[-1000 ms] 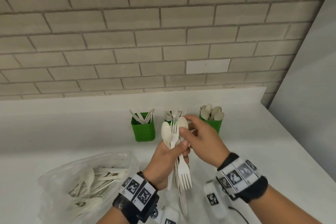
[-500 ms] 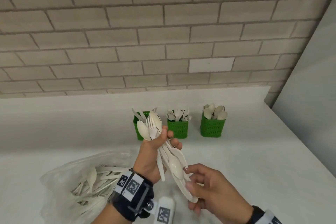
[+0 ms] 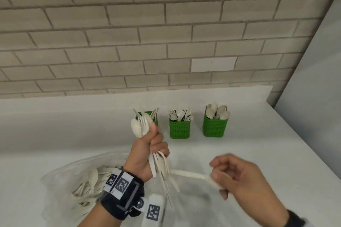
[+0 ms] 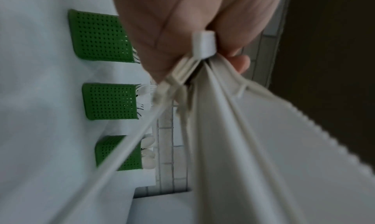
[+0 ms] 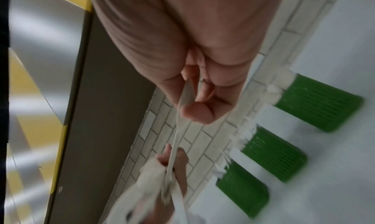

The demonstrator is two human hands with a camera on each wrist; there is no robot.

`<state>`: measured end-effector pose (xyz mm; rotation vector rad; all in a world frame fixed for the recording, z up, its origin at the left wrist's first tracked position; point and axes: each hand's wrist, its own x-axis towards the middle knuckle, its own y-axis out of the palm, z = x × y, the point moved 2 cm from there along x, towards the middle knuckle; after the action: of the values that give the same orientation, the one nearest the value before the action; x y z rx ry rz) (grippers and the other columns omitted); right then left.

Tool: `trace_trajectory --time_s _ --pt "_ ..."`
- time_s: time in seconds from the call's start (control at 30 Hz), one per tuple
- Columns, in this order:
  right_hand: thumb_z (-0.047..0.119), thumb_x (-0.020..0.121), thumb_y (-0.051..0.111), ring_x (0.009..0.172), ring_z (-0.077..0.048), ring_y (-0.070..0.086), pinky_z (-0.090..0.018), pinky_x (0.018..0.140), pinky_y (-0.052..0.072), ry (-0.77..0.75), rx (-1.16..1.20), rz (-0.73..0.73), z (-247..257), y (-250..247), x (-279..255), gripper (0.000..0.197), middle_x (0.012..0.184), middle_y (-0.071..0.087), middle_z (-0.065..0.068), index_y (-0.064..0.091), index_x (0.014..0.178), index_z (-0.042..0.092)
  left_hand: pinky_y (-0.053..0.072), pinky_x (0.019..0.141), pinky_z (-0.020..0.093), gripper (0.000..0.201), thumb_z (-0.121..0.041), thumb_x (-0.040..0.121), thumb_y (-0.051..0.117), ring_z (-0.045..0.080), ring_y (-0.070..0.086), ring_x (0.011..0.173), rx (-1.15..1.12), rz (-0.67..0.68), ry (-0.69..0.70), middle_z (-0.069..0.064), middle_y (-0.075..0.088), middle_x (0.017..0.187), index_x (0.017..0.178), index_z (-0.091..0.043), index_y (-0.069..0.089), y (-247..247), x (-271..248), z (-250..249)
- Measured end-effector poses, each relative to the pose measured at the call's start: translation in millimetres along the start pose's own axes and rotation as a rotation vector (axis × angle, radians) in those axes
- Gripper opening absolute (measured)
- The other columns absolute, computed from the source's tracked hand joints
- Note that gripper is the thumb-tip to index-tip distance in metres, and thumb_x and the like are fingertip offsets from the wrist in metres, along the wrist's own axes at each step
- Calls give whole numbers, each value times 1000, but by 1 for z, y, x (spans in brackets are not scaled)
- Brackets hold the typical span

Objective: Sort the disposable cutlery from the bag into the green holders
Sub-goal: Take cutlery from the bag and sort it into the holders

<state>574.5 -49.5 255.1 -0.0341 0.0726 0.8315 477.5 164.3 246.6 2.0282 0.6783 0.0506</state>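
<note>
Pale brick wall backs a white counter, and on that counter three green holders stand in a row: the knife holder partly hidden behind the raised bundle, the fork holder just to its right, and the spoon holder right of that again. Nearer than the fork holder, the left hand is a closed fist clamped round a mixed bundle of cutlery, spoon bowls and fork tines poking out above, handles fanning out below. The right hand, to the right of the bundle and blurred, has thumb and fingertips pinched on the end of one piece whose other end is in among the fanned handles; the right wrist view suggests it is a spoon, though blur leaves that unsure. A clear bag with more cutlery lies on the counter left of the bundle. The step in hand looks like drawing that single piece free. To do it well, pull along the line of the handle rather than sideways, so it slides out without levering its neighbours loose, keep the left fist firm, and check the piece's type before carrying it to its matching holder, lowering it handle first.
</note>
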Motion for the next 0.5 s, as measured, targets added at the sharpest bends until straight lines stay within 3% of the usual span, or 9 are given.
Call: trace_trajectory --time_s 0.07,0.13,0.23,0.3,0.4,0.43,0.5 --pt "-7 79 73 49 -19 50 -29 47 45 -109 -59 -35 22 -4 12 17 73 67 -15 68 89 6 55 53 34 19 -29 93 56 8 37 38 177 5 -9 -4 36 52 80 -17 50 7 -5 11" --pt "1 78 77 48 -20 50 -29 50 45 -198 -131 -43 40 0 26 19 70 69 -9 66 90 10 57 69 50 18 -24 94 56 17 48 46 271 44 -6 4 41 56 82 -11 51 16 -9 24" --pt "6 78 78 48 -14 56 -27 52 48 -270 -271 -38 51 15 50 16 66 67 1 67 85 15 57 71 60 26 -22 92 55 38 68 83 347 149 -40 22 64 83 103 2 55 31 -17 37" --pt "12 79 77 60 -9 64 -29 59 54 -316 -402 -38 50 26 64 16 71 70 5 68 87 22 60 68 52 35 -23 92 54 44 68 93 426 214 -37 26 68 104 118 -1 58 36 -19 43" --pt "18 78 76 67 -14 67 -38 64 59 -320 -460 -21 42 36 80 16 71 68 6 68 85 29 55 52 34 36 -26 90 57 31 66 62 471 167 -2 20 69 98 122 -8 57 30 -17 47" --pt "19 77 76 66 -14 66 -37 63 59 -310 -458 -15 40 39 83 13 70 68 5 68 82 28 51 49 30 34 -25 91 58 25 59 54 458 145 -7 19 68 94 120 -8 56 26 -16 48" --pt "23 79 76 59 -5 61 -21 60 52 -344 -539 -32 39 44 86 8 69 67 5 69 76 24 44 47 27 26 -24 91 61 17 48 48 407 131 -52 16 61 80 109 -7 55 20 -16 51"
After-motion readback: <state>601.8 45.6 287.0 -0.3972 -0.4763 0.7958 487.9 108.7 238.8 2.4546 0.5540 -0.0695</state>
